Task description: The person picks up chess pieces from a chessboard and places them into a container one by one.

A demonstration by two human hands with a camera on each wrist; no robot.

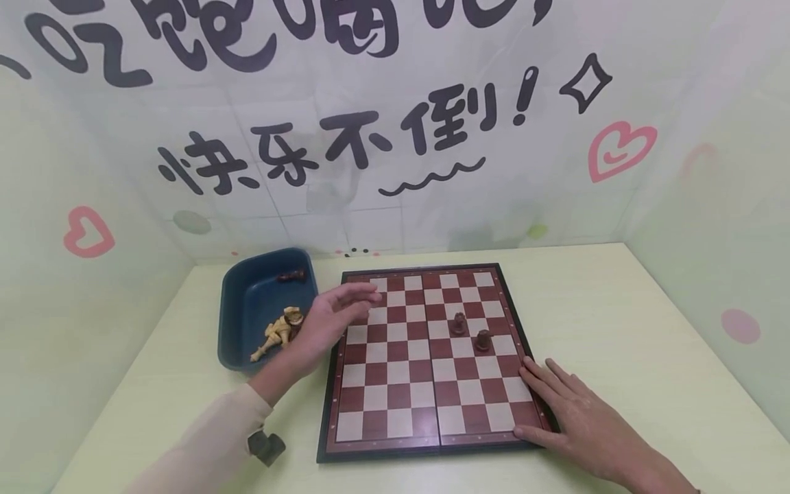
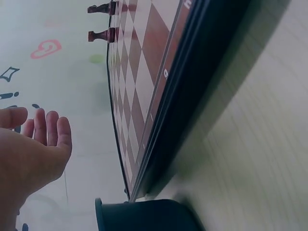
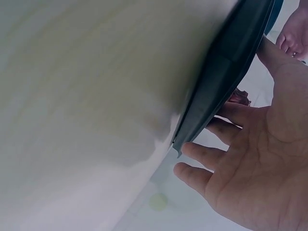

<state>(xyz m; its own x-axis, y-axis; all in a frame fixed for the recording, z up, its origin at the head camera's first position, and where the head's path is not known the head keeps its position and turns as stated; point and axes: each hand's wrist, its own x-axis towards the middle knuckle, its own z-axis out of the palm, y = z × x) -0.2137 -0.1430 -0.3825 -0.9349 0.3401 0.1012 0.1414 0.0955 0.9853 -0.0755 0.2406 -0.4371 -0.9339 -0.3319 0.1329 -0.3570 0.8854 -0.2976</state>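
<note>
A red-and-white chessboard [image 1: 398, 353] with a dark rim lies flat on the table. Two dark brown chess pieces stand on its right half: one looks like a rook [image 1: 458, 324], the other like a knight [image 1: 483, 341]. My left hand [image 1: 330, 317] hovers by the board's left edge, fingers loosely bent; nothing shows between them in the left wrist view. My right hand [image 1: 577, 418] rests on the board's right edge, fingers spread, with the thumb near the front corner. In the right wrist view, fingers [image 3: 204, 155] lie along the dark rim.
Left of the board stands a blue tub [image 1: 237, 322]. It holds several cream chess pieces [image 1: 280, 333] and a dark one [image 1: 292, 275]; my left hand and wrist partly cover its near right side. Behind the pale table [image 1: 574, 302] rises a wall sheet with black writing.
</note>
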